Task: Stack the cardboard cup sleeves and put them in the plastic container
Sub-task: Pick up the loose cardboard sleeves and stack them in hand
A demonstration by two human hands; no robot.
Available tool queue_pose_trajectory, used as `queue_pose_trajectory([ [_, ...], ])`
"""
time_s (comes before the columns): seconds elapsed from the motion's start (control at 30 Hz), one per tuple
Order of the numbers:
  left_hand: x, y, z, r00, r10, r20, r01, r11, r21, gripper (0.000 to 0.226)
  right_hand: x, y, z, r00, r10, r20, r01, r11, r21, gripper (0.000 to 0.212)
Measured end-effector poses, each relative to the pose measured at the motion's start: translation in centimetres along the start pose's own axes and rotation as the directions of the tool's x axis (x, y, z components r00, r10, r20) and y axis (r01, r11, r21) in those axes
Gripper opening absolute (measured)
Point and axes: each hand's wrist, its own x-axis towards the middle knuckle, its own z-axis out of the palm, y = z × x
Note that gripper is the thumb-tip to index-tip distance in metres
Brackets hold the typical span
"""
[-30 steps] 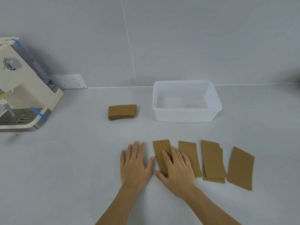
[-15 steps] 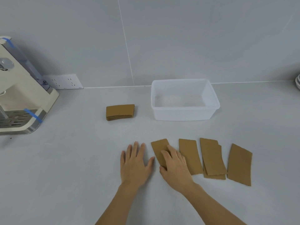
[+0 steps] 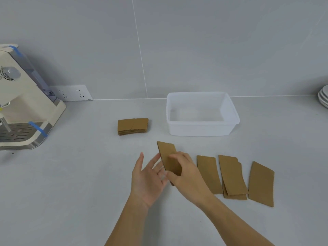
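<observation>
My right hand (image 3: 186, 174) grips a flat brown cardboard cup sleeve (image 3: 166, 153), lifted and tilted off the counter. Just left of it my left hand (image 3: 147, 180) is raised, palm turned toward the sleeve, fingers spread, touching or nearly touching its lower edge. To the right, more sleeves lie flat in a row: a single sleeve (image 3: 208, 173), two overlapping sleeves (image 3: 231, 174) and a far-right sleeve (image 3: 260, 183). A neat stack of sleeves (image 3: 133, 126) rests farther back. The clear plastic container (image 3: 202, 129) stands empty behind the row.
A cream coffee machine (image 3: 23, 107) with blue tape occupies the left edge. A wall socket (image 3: 72, 93) sits low on the tiled wall. Stacked white plates (image 3: 324, 98) show at the far right edge.
My right hand has lifted the leftmost sleeve off the counter. My left hand has risen from lying flat and turned its palm toward the sleeve.
</observation>
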Motion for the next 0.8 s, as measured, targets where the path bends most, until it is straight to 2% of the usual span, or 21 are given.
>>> queue_pose_trajectory([
  [0.1, 0.0, -1.0, -0.3, 0.995, -0.06, 0.079, 0.068, 0.993, -0.1, 0.078, -0.9, -0.1, 1.4, 0.997, -0.035, 0.062, 0.04, 0.996, -0.079, 0.051],
  [0.2, 0.0, -2.0, -0.2, 0.993, -0.05, 0.107, 0.064, 0.99, -0.129, 0.082, -1.7, 0.1, 2.5, 0.994, -0.039, 0.1, 0.053, 0.988, -0.143, 0.05],
  [0.33, 0.0, -3.0, 0.2, 0.994, -0.062, 0.088, 0.074, 0.987, -0.141, 0.08, -2.3, 0.6, 2.6, 0.992, -0.009, 0.125, 0.035, 0.978, -0.204, 0.049],
  [0.5, 0.4, -3.5, 0.2, 0.994, -0.097, 0.059, 0.103, 0.988, -0.115, 0.074, -2.3, 0.7, 0.9, 0.96, 0.045, 0.277, 0.038, 0.958, -0.284, 0.054],
  [0.6, 0.4, -3.7, 0.4, 0.991, -0.129, 0.046, 0.134, 0.985, -0.113, 0.072, -1.6, 1.0, -1.1, 0.932, 0.068, 0.355, 0.015, 0.974, -0.224, 0.053],
  [0.63, 0.4, -3.8, 0.5, 0.989, -0.141, 0.044, 0.146, 0.983, -0.109, 0.072, -1.4, 1.2, -1.8, 0.937, 0.073, 0.342, -0.014, 0.985, -0.174, 0.052],
  [0.7, 0.3, -4.0, 0.7, 0.988, -0.151, 0.041, 0.155, 0.981, -0.12, 0.072, -1.0, 1.7, -2.8, 0.969, 0.091, 0.228, -0.07, 0.993, -0.098, 0.048],
  [0.8, 0.4, -4.5, 0.7, 0.988, -0.145, 0.049, 0.151, 0.971, -0.185, 0.069, -0.5, 3.0, -3.7, 0.981, 0.194, 0.022, -0.188, 0.969, -0.163, 0.044],
])
